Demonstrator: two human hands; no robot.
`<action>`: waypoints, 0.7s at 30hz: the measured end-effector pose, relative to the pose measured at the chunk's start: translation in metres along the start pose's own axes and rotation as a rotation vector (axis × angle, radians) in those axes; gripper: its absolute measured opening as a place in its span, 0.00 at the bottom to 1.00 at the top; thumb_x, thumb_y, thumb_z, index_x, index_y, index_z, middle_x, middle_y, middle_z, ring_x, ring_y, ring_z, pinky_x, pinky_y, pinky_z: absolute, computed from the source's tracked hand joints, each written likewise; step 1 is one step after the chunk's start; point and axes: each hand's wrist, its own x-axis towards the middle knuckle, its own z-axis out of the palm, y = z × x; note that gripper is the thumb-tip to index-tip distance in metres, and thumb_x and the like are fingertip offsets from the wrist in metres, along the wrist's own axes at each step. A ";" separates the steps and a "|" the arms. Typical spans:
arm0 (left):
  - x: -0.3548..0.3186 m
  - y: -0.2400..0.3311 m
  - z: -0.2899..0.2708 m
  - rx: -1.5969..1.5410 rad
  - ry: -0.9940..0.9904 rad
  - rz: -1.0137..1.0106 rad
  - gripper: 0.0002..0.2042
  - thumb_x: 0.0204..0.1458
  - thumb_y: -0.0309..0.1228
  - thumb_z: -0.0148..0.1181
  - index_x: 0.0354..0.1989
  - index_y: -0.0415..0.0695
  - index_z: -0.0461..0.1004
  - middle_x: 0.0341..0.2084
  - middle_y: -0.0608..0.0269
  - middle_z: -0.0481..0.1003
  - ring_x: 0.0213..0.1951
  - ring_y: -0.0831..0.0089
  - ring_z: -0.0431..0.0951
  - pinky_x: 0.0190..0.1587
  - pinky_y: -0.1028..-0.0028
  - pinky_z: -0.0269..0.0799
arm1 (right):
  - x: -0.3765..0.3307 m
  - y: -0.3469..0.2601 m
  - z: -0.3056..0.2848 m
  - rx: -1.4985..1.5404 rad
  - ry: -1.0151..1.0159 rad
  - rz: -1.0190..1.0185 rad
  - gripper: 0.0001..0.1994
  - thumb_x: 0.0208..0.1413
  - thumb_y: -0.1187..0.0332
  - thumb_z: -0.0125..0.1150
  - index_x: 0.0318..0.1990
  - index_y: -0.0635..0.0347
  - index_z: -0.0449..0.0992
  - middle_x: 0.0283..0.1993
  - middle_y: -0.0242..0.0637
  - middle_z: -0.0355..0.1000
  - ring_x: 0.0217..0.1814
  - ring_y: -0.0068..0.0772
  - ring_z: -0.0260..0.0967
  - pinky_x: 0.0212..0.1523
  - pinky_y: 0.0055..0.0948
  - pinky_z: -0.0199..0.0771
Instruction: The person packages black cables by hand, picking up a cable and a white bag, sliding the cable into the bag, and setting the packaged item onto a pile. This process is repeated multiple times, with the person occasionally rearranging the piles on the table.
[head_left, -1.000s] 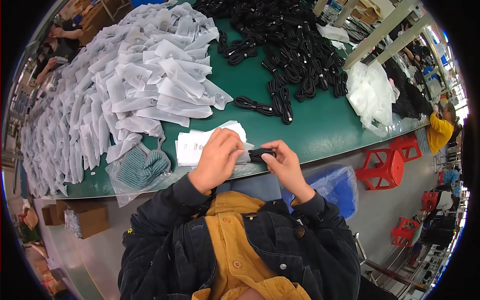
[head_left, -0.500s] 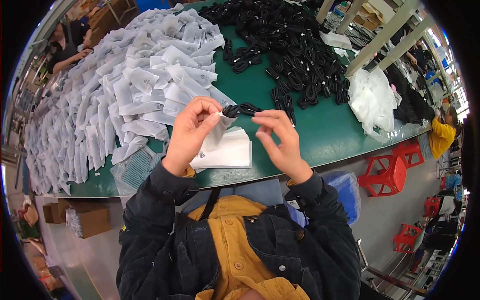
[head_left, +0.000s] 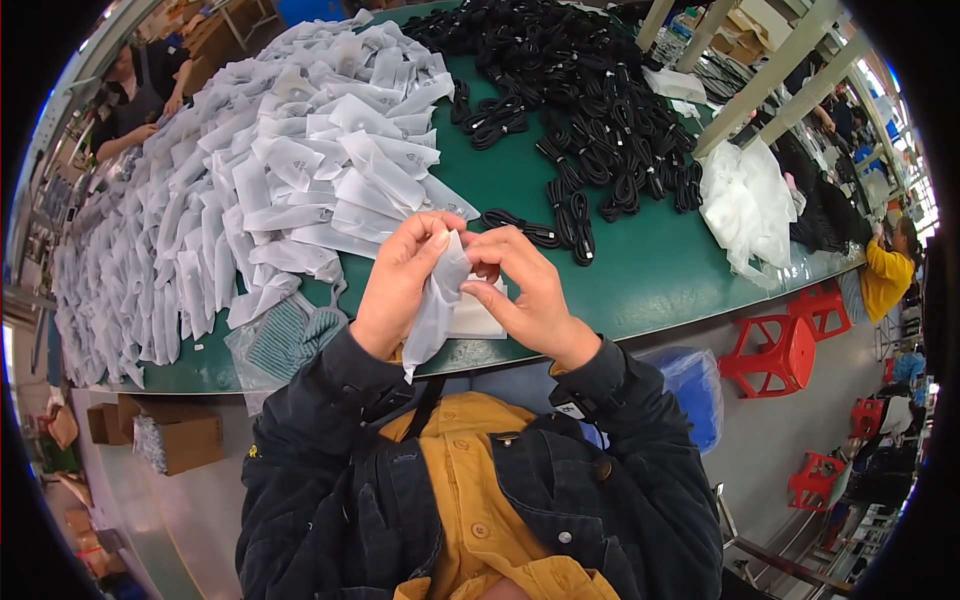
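Observation:
A frosted white plastic bag (head_left: 432,318) hangs tilted between my hands above the near table edge. My left hand (head_left: 398,285) pinches its upper end between thumb and fingers. From the other side, my right hand (head_left: 532,302) is closed with its curled fingertips against the bag's upper right side. The bag looks filled out; its contents are hidden. Beneath my hands lies a stack of flat white bags (head_left: 478,322), partly covered. Just beyond my right fingers, a coiled black cable (head_left: 522,227) rests on the green table (head_left: 640,270).
Filled frosted bags (head_left: 290,160) are heaped on the left. Bundled black cables (head_left: 590,100) spread across the far middle. Crumpled white plastic (head_left: 745,205) lies right; a teal knitted item (head_left: 292,338) is near my left sleeve. Red stools (head_left: 770,355) and a blue bin (head_left: 690,395) stand below.
The black cable end showing at the bag's mouth is now out of sight. My right hand has moved left onto the bag, and the bag hangs lower toward me.

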 end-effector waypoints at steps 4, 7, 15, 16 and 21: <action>-0.002 -0.005 -0.004 0.116 -0.058 -0.072 0.08 0.65 0.31 0.51 0.46 0.39 0.71 0.44 0.64 0.72 0.46 0.77 0.74 0.51 0.74 0.70 | -0.009 0.006 0.002 0.112 -0.039 0.106 0.06 0.57 0.79 0.62 0.42 0.65 0.75 0.42 0.36 0.71 0.36 0.24 0.68 0.35 0.21 0.69; -0.005 0.002 -0.004 -0.003 -0.085 -0.217 0.09 0.66 0.31 0.51 0.46 0.39 0.72 0.44 0.64 0.73 0.46 0.79 0.74 0.49 0.74 0.71 | -0.010 0.005 0.001 0.344 -0.087 0.271 0.02 0.61 0.76 0.58 0.39 0.64 0.74 0.41 0.33 0.69 0.34 0.21 0.67 0.34 0.19 0.67; 0.033 0.068 -0.067 0.821 0.468 0.700 0.12 0.64 0.32 0.54 0.50 0.39 0.72 0.46 0.64 0.75 0.41 0.74 0.75 0.46 0.74 0.71 | 0.006 0.046 -0.054 -0.366 0.202 0.211 0.08 0.61 0.74 0.57 0.46 0.63 0.73 0.42 0.37 0.70 0.35 0.25 0.70 0.36 0.21 0.70; 0.025 0.060 -0.060 0.912 0.420 0.673 0.11 0.62 0.31 0.55 0.49 0.39 0.73 0.46 0.63 0.75 0.41 0.73 0.75 0.46 0.72 0.71 | -0.003 0.062 -0.054 -0.571 0.086 0.133 0.09 0.59 0.74 0.58 0.46 0.63 0.73 0.43 0.39 0.70 0.36 0.30 0.71 0.36 0.24 0.71; -0.021 -0.017 -0.006 1.176 -0.078 0.403 0.13 0.50 0.24 0.64 0.44 0.40 0.73 0.38 0.55 0.72 0.40 0.60 0.75 0.43 0.67 0.72 | -0.025 0.080 -0.042 -1.043 -0.225 0.075 0.13 0.52 0.75 0.61 0.46 0.63 0.73 0.43 0.43 0.71 0.39 0.45 0.71 0.39 0.36 0.74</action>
